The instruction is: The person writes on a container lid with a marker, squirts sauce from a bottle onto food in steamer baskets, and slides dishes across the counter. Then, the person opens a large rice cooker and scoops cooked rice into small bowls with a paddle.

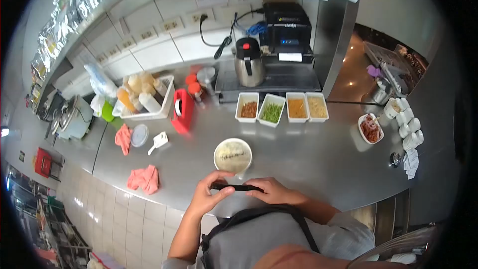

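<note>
Phone (prob.; seen edge-on) is at 6 o'clock of the tub, grasped at its ends by your L hand and R hand. Step looks like 2-hand holding; next move calls for steady fingers, clear of tub.

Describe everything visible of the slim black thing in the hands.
The slim black thing looks flat, seen nearly edge-on and lying crosswise in view. The left hand holds one end, the right hand the other. It is on the wearer's side of the round tub. Its material and broad faces cannot be made out.
</note>
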Action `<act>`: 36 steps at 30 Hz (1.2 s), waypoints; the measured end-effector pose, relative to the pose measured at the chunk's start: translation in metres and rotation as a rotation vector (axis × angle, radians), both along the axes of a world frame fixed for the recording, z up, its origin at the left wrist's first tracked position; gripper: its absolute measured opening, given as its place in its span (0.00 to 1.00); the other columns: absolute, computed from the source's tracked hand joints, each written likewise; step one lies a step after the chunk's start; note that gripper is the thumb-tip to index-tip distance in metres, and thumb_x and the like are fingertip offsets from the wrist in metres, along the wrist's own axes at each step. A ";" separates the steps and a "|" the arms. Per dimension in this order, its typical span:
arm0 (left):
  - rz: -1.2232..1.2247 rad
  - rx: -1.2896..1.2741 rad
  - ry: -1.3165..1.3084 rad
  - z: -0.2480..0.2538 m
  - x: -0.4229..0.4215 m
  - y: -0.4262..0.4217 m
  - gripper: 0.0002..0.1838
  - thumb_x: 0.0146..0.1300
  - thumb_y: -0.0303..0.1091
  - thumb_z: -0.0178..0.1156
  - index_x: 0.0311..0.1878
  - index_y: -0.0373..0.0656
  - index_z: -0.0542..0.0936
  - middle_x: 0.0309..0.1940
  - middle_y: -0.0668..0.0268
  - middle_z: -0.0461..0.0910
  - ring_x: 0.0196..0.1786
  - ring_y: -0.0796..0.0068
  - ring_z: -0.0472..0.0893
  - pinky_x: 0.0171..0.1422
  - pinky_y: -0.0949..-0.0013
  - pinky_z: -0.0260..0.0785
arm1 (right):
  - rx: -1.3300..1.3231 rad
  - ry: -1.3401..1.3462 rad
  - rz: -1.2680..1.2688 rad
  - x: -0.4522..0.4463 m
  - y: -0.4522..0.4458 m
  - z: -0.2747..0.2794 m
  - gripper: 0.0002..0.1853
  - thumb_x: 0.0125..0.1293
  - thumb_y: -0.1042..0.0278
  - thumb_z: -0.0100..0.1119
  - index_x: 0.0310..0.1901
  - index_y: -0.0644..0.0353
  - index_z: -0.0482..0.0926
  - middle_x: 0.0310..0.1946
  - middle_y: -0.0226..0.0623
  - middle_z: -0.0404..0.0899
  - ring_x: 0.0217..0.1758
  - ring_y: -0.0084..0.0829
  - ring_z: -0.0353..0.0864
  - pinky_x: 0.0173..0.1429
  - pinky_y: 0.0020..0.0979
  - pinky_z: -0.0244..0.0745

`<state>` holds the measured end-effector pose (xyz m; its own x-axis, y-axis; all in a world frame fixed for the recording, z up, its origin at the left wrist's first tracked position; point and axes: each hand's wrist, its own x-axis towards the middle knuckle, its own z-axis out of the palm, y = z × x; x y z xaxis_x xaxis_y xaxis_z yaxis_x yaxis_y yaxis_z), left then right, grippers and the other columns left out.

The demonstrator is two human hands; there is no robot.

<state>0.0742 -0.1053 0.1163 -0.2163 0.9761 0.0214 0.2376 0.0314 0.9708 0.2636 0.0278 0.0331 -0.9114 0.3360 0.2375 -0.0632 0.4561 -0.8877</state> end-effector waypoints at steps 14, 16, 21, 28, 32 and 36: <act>-0.538 -0.160 1.108 -0.037 0.049 0.027 0.12 0.56 0.31 0.59 0.44 0.43 0.82 0.30 0.54 0.84 0.35 0.54 0.85 0.39 0.54 0.77 | 0.233 0.228 -0.152 0.002 -0.025 -0.105 0.13 0.51 0.67 0.72 0.37 0.56 0.80 0.33 0.39 0.74 0.37 0.42 0.76 0.43 0.39 0.73; -0.540 -0.216 1.074 -0.034 0.050 0.031 0.11 0.55 0.30 0.60 0.41 0.41 0.82 0.31 0.55 0.84 0.35 0.52 0.84 0.40 0.53 0.76 | 0.291 0.237 -0.216 -0.001 -0.025 -0.121 0.13 0.51 0.67 0.72 0.37 0.56 0.79 0.33 0.38 0.74 0.38 0.42 0.77 0.42 0.39 0.74; -0.536 -0.147 1.053 -0.037 0.048 0.041 0.09 0.53 0.28 0.60 0.38 0.41 0.84 0.32 0.53 0.84 0.35 0.51 0.85 0.39 0.53 0.77 | 0.200 0.068 -0.233 0.005 -0.019 -0.123 0.13 0.51 0.69 0.71 0.39 0.57 0.80 0.36 0.39 0.75 0.41 0.42 0.79 0.44 0.40 0.75; -0.530 -0.142 1.162 -0.058 0.043 0.045 0.09 0.52 0.28 0.61 0.37 0.41 0.85 0.32 0.52 0.84 0.36 0.51 0.85 0.38 0.53 0.77 | 0.202 0.059 -0.180 0.000 -0.014 -0.110 0.14 0.51 0.69 0.71 0.41 0.56 0.81 0.34 0.38 0.76 0.42 0.42 0.80 0.42 0.40 0.77; -0.521 -0.213 1.043 -0.067 0.034 0.046 0.09 0.53 0.29 0.62 0.38 0.47 0.85 0.34 0.55 0.85 0.38 0.53 0.85 0.40 0.54 0.77 | 0.266 -0.081 -0.185 0.000 -0.016 -0.106 0.19 0.52 0.64 0.72 0.45 0.56 0.80 0.38 0.40 0.75 0.42 0.43 0.80 0.45 0.39 0.78; -0.510 -0.238 0.877 -0.088 0.012 0.042 0.09 0.54 0.33 0.64 0.40 0.52 0.85 0.36 0.60 0.85 0.40 0.56 0.84 0.44 0.56 0.75 | 0.243 -0.192 -0.047 0.000 -0.008 -0.104 0.27 0.54 0.60 0.71 0.55 0.56 0.75 0.44 0.41 0.74 0.49 0.43 0.78 0.50 0.38 0.77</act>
